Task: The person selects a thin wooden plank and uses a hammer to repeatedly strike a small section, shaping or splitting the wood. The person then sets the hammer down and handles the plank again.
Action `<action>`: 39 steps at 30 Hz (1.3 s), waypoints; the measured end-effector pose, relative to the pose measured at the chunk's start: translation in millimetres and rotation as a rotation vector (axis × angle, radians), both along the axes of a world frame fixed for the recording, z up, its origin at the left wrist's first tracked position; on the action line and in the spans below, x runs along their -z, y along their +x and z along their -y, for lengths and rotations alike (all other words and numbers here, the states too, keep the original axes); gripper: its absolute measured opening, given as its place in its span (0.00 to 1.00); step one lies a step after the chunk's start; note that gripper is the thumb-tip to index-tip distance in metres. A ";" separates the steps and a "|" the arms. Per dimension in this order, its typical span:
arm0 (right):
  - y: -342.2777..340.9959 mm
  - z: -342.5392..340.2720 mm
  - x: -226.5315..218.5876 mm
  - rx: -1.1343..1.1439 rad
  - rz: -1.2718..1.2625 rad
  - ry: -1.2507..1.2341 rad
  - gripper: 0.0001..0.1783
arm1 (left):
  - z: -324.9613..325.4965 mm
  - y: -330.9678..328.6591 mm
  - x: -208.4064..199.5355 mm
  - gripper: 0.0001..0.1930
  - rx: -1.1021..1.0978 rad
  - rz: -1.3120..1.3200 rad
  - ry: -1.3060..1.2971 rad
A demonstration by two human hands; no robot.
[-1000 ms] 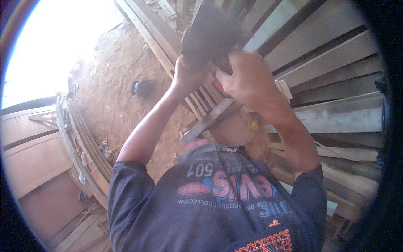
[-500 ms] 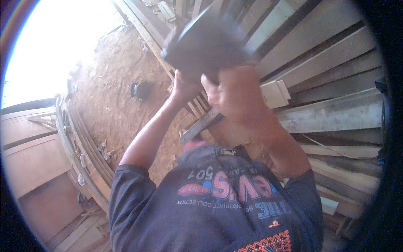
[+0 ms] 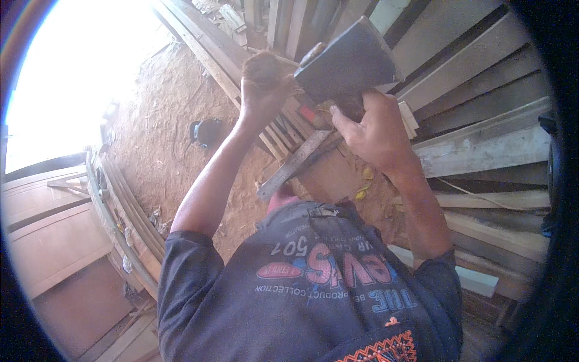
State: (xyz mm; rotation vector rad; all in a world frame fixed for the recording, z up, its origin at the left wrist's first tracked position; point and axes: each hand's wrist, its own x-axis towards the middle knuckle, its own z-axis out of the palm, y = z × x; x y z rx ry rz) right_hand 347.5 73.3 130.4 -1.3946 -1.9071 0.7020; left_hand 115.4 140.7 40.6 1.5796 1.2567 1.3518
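Observation:
My right hand (image 3: 377, 130) is closed around the lower side of a dark, flat-faced rectangular tool (image 3: 353, 63) with pale edges, raised in front of me. What kind of tool it is I cannot make out. Left of it, my left hand (image 3: 259, 99) is raised and closed around a brown, fuzzy-looking clump (image 3: 263, 66); a gap separates this from the tool's near corner. Below both hands, a grey flat bar (image 3: 295, 163) lies slantwise close to my body. A small red item (image 3: 307, 113) shows beneath the tool.
Many long boards (image 3: 476, 160) are stacked on the right. A long beam (image 3: 208, 57) runs slantwise at the far side. A black and blue object (image 3: 205, 131) lies on the dirt floor (image 3: 160, 120). Curved wooden strips (image 3: 123, 223) and panels (image 3: 57, 232) stand at left.
The dark tool has swung right and away from my left hand, now in my right hand alone. My left hand has come apart from it, and the brown clump shows.

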 end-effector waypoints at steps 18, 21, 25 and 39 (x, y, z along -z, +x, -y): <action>8.4 -7.2 6.8 0.035 -0.075 -0.066 0.15 | -2.1 15.5 2.6 0.19 -0.015 0.057 -0.255; 4.8 -10.3 3.1 0.062 -0.087 -0.067 0.14 | -1.7 16.5 1.5 0.18 -0.023 0.043 -0.208; 0.7 -13.8 -8.8 0.029 -0.069 0.015 0.13 | -1.4 16.5 -1.7 0.15 0.035 0.017 -0.097; -37.5 -30.2 -34.2 -0.035 0.339 0.112 0.14 | 15.4 16.0 -12.4 0.14 0.055 -0.067 -0.021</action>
